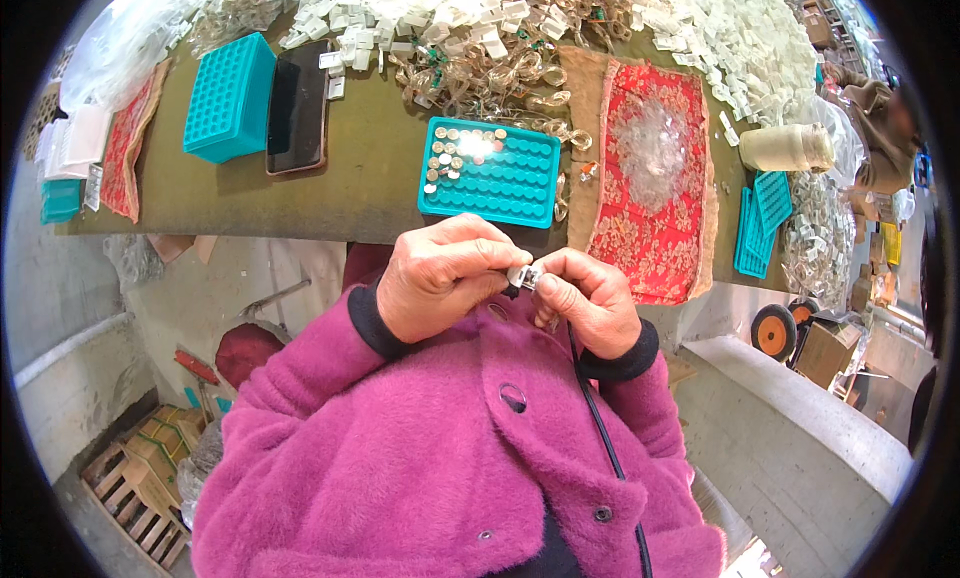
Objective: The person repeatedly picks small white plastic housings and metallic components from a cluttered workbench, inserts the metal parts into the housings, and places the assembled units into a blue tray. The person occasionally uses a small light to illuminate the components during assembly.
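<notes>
Looking light and hard, the tiny piece (523, 277) is finger-pinched by the left hand (437, 276) and right hand (597, 303) at six o'clock from the blue tray (505, 196), best held by its edges.

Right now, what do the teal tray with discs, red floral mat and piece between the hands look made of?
Teal tray: likely moulded plastic, semi-gloss; even colour, repeated round pockets.
Red floral mat: probably woven cloth, matte; slightly wavy edges.
Held piece: bright, shiny; metal or clear plastic, too small to tell.
</notes>
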{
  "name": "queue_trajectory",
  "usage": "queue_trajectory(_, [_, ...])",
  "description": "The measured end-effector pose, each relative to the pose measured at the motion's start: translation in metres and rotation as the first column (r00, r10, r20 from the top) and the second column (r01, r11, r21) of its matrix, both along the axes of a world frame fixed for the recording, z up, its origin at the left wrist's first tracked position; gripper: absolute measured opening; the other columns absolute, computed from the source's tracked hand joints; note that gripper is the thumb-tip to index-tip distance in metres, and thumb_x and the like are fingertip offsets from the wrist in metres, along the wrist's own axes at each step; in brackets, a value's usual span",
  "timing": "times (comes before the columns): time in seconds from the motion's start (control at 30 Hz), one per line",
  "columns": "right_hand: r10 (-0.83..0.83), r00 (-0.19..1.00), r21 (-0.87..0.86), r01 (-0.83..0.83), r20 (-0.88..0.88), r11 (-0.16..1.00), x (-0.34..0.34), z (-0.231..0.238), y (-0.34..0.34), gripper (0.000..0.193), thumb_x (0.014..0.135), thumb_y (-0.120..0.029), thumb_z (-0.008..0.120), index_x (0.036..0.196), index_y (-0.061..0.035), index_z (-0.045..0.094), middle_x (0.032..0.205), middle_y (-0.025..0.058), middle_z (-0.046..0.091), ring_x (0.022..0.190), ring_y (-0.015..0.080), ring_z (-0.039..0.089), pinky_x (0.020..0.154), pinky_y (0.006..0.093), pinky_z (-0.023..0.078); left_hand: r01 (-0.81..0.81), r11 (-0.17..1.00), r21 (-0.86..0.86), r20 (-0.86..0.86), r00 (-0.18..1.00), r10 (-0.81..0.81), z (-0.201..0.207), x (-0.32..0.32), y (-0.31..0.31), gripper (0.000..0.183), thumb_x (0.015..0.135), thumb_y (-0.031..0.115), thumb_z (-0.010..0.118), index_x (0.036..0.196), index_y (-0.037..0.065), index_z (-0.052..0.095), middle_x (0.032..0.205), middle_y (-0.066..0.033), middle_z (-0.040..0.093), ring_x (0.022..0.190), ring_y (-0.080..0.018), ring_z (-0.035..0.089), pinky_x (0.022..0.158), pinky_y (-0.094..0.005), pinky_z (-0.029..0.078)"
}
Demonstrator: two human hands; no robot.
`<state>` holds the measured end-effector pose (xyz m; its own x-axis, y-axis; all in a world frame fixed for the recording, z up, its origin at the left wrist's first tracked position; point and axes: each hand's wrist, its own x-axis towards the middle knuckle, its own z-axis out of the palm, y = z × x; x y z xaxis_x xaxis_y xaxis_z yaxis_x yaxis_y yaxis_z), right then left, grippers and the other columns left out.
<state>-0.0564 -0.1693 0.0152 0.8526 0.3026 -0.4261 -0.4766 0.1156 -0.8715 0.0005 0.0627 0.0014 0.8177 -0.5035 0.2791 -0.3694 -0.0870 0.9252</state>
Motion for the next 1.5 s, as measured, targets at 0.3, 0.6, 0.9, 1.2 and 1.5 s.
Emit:
queue_trajectory(0.3, [0.06,0.958,-0.232,0.006,0.279,0.973,-0.008,0.01,0.007,0.013,0.105,-0.013,0.066,0.098,-0.0018,0.064,0.083,0.0035,0.061,0.077,0.0104,0.056,0.07,0.0286,0.047,0.044,0.999,-0.002,0.005,0.999,-0.044,0.001,-0.006,-0.011,0.032,0.074,-0.008,0.083,0.104,0.001,0.078,0.097,-0.0111,0.073,0.085,-0.0229,0.073,0.073,-0.0323,0.06])
queue_trajectory(0.6, [-0.046,0.998,-0.055,0.049,0.051,0.997,-0.011,0.002,-0.004,0.011,0.101,-0.013,0.071,0.097,-0.0041,0.068,0.083,-0.0021,0.062,0.078,0.0059,0.056,0.068,0.0261,0.046,0.083,0.993,-0.079,0.032,0.996,-0.081,-0.008,-0.008,-0.026,0.034,0.077,-0.009,0.081,0.109,0.001,0.077,0.104,-0.0132,0.073,0.09,-0.0245,0.074,0.077,-0.0327,0.062])
queue_trajectory(0.9, [-0.038,0.778,-0.673,0.566,0.627,0.476,0.026,-0.021,-0.063,0.008,0.092,-0.002,0.077,0.099,-0.0002,0.075,0.09,0.0096,0.07,0.081,0.0178,0.069,0.073,0.0311,0.055,0.034,0.972,-0.231,-0.509,0.848,-0.15,-0.012,-0.006,-0.009,0.026,0.084,-0.007,0.079,0.108,-0.001,0.074,0.106,-0.0083,0.071,0.092,-0.0158,0.068,0.076,-0.0299,0.057])
queue_trajectory(1.2, [0.239,0.681,-0.721,0.646,0.693,0.25,0.052,-0.037,-0.074,0.012,0.09,-0.002,0.075,0.102,-0.0021,0.073,0.089,0.0144,0.067,0.081,0.0308,0.068,0.072,0.0382,0.053,0.026,0.945,-0.326,-0.579,0.785,-0.221,-0.014,-0.001,0.004,0.025,0.092,-0.01,0.072,0.115,-0.002,0.073,0.115,-0.0121,0.072,0.106,-0.0195,0.069,0.091,-0.0326,0.058])
queue_trajectory(1.5, [-0.226,0.762,-0.555,0.61,0.606,0.566,0.029,-0.034,-0.074,0.012,0.1,0.003,0.064,0.11,0.0003,0.07,0.096,0.006,0.067,0.071,0.0109,0.066,0.064,0.0263,0.056,0.014,0.921,-0.389,-0.579,0.774,-0.257,-0.015,-0.002,0.001,0.023,0.097,-0.007,0.069,0.119,-0.004,0.073,0.118,-0.012,0.069,0.107,-0.0187,0.069,0.084,-0.0324,0.063])
